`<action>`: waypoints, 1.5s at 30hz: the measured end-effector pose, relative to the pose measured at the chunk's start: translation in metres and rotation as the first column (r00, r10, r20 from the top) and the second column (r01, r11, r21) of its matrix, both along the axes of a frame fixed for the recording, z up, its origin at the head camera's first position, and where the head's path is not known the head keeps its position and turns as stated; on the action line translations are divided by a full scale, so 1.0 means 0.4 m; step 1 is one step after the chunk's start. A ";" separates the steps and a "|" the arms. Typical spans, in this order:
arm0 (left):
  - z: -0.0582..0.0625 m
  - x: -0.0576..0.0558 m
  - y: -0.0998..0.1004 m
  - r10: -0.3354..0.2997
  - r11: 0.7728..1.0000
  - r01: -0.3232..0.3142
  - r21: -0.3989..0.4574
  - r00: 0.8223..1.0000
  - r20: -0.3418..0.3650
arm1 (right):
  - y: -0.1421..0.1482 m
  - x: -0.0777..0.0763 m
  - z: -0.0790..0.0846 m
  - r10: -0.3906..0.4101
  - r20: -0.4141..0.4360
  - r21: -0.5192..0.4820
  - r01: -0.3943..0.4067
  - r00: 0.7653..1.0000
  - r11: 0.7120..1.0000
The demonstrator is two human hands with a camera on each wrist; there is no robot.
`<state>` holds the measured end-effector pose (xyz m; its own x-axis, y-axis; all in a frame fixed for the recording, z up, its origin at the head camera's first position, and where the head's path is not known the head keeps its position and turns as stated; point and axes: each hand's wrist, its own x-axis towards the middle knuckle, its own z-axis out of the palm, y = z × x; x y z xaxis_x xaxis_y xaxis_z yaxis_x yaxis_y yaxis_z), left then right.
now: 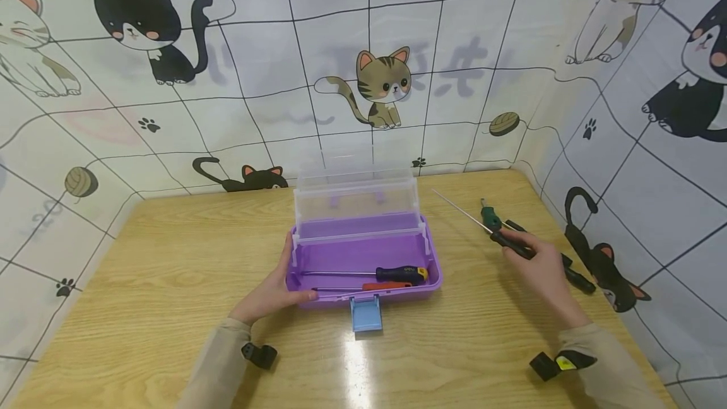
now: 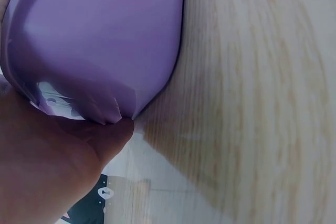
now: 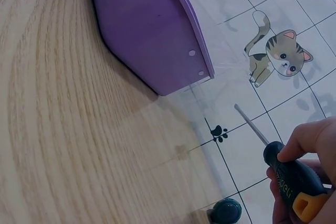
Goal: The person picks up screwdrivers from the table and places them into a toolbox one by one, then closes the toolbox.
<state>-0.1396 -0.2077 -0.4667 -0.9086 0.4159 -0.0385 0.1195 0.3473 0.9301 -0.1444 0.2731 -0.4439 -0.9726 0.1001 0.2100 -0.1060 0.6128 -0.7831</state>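
Observation:
A purple plastic toolbox [image 1: 363, 248] stands with its clear lid [image 1: 356, 204] raised. My left hand [image 1: 275, 292] grips its left end, thumb on the front rim and fingers along the side. In the left wrist view the thumb [image 2: 113, 135] presses the box's corner. Inside the box lie a screwdriver with a black-and-yellow handle [image 1: 401, 275] and another with a red-orange handle [image 1: 386, 286]. To the right of the box, my right hand [image 1: 542, 270] holds a long-shafted screwdriver [image 3: 296, 179] by its dark, yellow-ended handle, tip pointing toward the back wall.
Beyond the right hand lie a green-handled tool [image 1: 491, 218] and other black-handled tools [image 1: 579, 279], partly hidden by the hand. A blue latch [image 1: 366, 315] hangs open at the box front. Cat-printed sheeting [image 1: 250, 68] encloses the wooden table [image 1: 187, 251] at the back and sides.

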 end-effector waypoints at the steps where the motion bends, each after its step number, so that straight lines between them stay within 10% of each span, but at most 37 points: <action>1: 0.000 0.000 0.000 -0.001 1.000 0.001 -0.001 1.000 -0.001 | 0.001 -0.001 0.001 -0.003 0.000 0.003 0.003 1.000 1.000; 45: 0.001 0.003 -0.002 -0.010 1.000 0.010 0.019 1.000 -0.004 | -0.003 -0.016 0.056 0.087 -0.056 -0.032 -0.089 0.995 0.996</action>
